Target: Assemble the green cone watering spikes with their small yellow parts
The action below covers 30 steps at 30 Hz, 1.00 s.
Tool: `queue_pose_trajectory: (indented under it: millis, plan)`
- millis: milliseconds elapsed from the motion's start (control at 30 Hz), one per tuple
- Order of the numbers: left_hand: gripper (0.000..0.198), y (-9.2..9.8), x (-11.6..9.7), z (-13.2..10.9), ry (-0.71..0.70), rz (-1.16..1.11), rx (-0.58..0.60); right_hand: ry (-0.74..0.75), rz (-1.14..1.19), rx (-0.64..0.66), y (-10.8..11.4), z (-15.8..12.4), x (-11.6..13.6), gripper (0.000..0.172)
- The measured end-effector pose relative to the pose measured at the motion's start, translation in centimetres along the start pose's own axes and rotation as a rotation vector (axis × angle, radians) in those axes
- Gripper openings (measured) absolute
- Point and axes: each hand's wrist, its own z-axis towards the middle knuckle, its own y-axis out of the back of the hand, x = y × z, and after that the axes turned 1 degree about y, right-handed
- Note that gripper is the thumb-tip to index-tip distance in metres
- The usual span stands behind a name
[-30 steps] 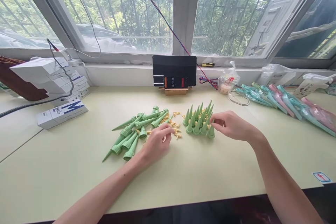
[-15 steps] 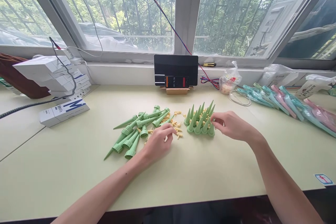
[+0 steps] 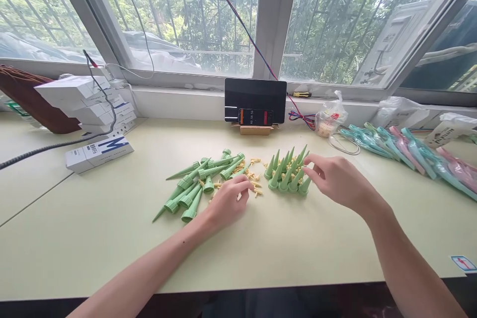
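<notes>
My left hand (image 3: 231, 198) hovers low over the table with its fingers curled in. Its fingertips are beside small yellow plastic pieces (image 3: 258, 192), and whatever they hold is hidden. My right hand (image 3: 337, 179) has thumb and forefinger apart at the right edge of a cluster of upright green plastic spikes (image 3: 276, 179). These stand on their wide ends in close rows, with yellow pieces among them. To the left of my left hand lies a loose heap of similar green spikes (image 3: 192, 208), with ribbed caps at their wide ends.
A phone (image 3: 255, 117) showing a timer leans on a dark screen (image 3: 238, 92) at the back. White boxes (image 3: 99, 153) stand at left. A bagged cup (image 3: 330, 119) and wrapped teal and pink items (image 3: 406, 146) lie at right. The table's front edge runs below my arms.
My right thumb and forefinger have spread apart beside the upright spikes. My left hand stays by the yellow pieces. The whole view has shifted slightly.
</notes>
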Motion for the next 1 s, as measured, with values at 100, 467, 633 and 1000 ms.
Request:
queue_pose_trajectory:
  millis: [100, 467, 633, 1000]
  plan:
    - [0.027, -0.1, -0.1, 0.0, -0.01, -0.003, 0.001, 0.16, -0.005, 0.039, -0.6, 0.6, 2.8, 0.02]
    - [0.027, 0.4, -0.1, 0.1, 0.055, 0.003, -0.138, 0.57, 0.129, -0.113, -13.4, 1.6, 7.6, 0.025]
    - [0.024, 0.2, -0.1, 0.1, 0.041, -0.018, -0.143, 0.597, 0.23, -0.229, -15.3, 0.5, 7.4, 0.03]
    - [0.019, 2.3, -0.1, 1.1, 0.038, 0.15, -0.149, 0.555, 0.301, -0.197, -15.7, 1.0, 7.5, 0.026]
